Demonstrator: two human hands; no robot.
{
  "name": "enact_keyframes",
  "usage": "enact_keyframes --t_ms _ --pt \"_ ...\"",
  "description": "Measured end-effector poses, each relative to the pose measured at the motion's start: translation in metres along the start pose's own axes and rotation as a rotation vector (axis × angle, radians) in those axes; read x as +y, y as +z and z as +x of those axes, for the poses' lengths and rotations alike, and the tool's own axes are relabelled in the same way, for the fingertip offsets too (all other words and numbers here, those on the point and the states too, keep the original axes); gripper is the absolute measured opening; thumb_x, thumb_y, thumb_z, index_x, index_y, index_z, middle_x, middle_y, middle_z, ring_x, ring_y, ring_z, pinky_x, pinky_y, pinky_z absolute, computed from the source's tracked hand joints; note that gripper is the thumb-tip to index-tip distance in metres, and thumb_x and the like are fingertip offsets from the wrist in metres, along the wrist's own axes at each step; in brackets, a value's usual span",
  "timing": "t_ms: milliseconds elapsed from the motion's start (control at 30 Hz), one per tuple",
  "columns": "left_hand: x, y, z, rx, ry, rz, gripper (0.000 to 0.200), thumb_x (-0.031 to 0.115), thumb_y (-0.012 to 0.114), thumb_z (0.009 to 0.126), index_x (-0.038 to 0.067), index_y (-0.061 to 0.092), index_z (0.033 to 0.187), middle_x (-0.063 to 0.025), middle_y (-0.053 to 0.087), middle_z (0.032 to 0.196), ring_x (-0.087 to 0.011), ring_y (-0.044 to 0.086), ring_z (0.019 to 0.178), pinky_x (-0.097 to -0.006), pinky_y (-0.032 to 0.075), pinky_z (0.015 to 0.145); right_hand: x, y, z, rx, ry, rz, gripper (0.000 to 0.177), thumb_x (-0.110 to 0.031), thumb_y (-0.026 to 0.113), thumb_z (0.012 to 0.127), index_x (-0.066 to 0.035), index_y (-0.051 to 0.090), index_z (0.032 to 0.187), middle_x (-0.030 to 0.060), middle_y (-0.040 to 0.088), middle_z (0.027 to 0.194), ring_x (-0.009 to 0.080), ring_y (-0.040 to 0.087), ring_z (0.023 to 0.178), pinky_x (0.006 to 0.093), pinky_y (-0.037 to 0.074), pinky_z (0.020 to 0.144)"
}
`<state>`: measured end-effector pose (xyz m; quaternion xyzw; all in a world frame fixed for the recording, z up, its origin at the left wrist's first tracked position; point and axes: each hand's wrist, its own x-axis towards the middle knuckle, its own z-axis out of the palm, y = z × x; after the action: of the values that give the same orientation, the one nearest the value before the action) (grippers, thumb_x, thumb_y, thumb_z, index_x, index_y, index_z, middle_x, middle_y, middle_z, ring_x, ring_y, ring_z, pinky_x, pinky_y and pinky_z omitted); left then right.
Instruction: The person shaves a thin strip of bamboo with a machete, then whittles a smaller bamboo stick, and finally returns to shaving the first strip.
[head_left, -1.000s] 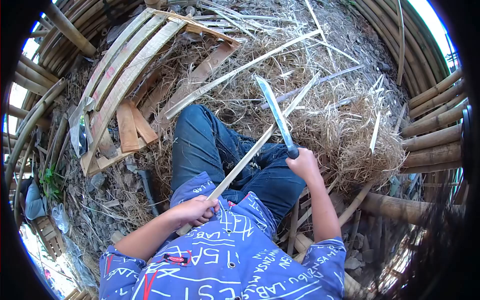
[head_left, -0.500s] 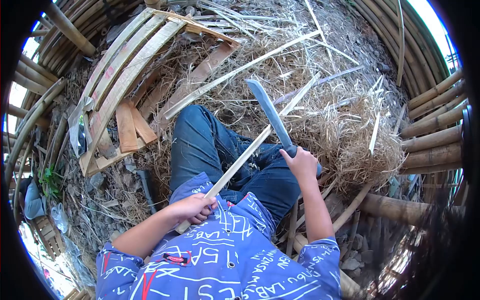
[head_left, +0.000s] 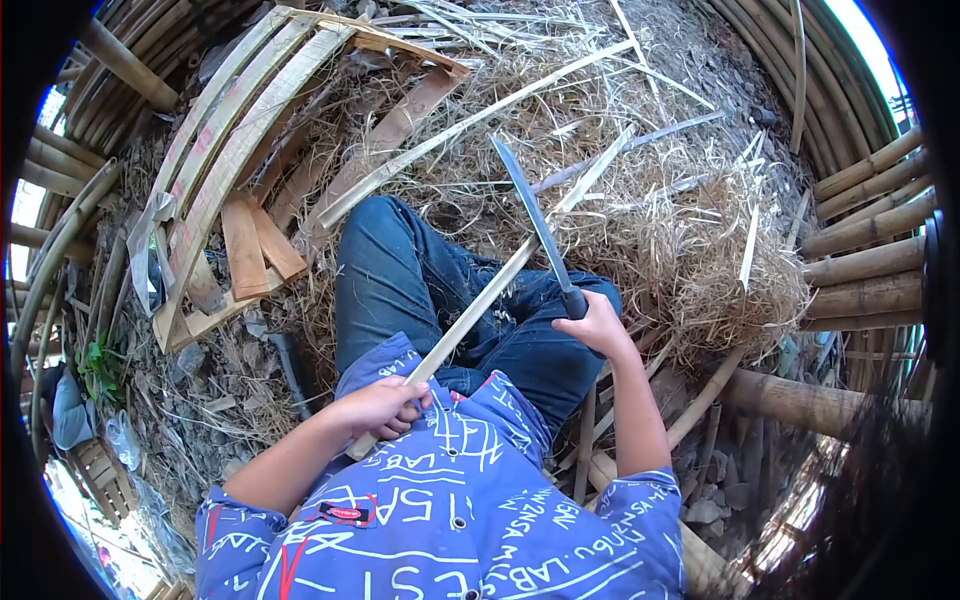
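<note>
A machete (head_left: pixel 535 208) with a long grey blade and dark handle is gripped in my right hand (head_left: pixel 597 322), over my thigh. Its blade crosses a pale bamboo strip (head_left: pixel 480 306) and appears to touch it. My left hand (head_left: pixel 390 408) is closed round the strip's near end, close to my shirt. From there the strip slants up and away to the right, its far end above a heap of shavings (head_left: pixel 710 270). Small pale shavings cling to my jeans (head_left: pixel 385 270).
At the left lies a slatted wooden frame (head_left: pixel 245 140) with short brown boards (head_left: pixel 243 245) beside it. Another long pale strip (head_left: pixel 470 130) lies across the shavings ahead. Stacked bamboo poles (head_left: pixel 865 295) line the right side. A dark tube-like object (head_left: pixel 291 372) lies left of my knee.
The machete has tipped so its blade shows narrower, and my right hand has shifted slightly down and left. The left hand keeps its hold on the strip.
</note>
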<state>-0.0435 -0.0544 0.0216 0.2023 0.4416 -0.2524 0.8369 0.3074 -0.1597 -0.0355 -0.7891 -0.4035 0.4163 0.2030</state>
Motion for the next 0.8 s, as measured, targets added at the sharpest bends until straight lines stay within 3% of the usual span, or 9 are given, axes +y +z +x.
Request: enact_keyframes --t_ms 133,233,433,800 --pt "0.002 0.004 -0.003 0.04 0.007 0.011 0.027 0.033 0.039 0.104 0.011 0.048 0.092 0.0114 0.024 0.056 -0.0006 0.02 0.041 -0.0206 0.014 0.034 0.004 0.006 0.001 -0.121 0.076 0.353 0.03 -0.014 0.079 0.067 0.001 0.06 0.084 0.003 0.059 0.065 0.0122 0.057 0.053 0.0278 0.047 0.05" --pt "0.0 0.002 -0.001 0.021 0.013 -0.001 0.026 0.033 0.039 0.104 0.01 0.048 0.093 0.0111 0.024 0.056 -0.0008 0.02 0.041 -0.0207 0.014 0.034 0.009 0.013 0.006 -0.144 0.141 0.468 0.022 -0.007 0.075 0.07 -0.002 0.057 0.081 0.0033 0.056 0.061 0.011 0.053 0.047 0.0267 0.042 0.045" --pt "-0.002 -0.003 0.002 -0.015 0.015 -0.049 0.026 0.032 0.039 0.104 0.01 0.047 0.093 0.0109 0.023 0.055 -0.0008 0.021 0.04 -0.0203 0.014 0.033 0.011 0.023 0.012 -0.287 0.283 0.764 0.019 0.003 0.068 0.072 -0.004 0.053 0.082 0.0032 0.05 0.058 0.0126 0.049 0.043 0.0288 0.04 0.042" --pt "-0.003 -0.011 0.003 -0.127 0.005 -0.097 0.025 0.03 0.038 0.104 0.014 0.042 0.086 0.0104 0.023 0.057 0.0001 0.02 0.042 -0.0177 0.015 0.033 0.007 0.039 0.007 -0.33 0.308 0.953 0.018 0.0 0.063 0.071 -0.004 0.052 0.085 0.0029 0.047 0.058 0.0132 0.046 0.043 0.0293 0.039 0.044"
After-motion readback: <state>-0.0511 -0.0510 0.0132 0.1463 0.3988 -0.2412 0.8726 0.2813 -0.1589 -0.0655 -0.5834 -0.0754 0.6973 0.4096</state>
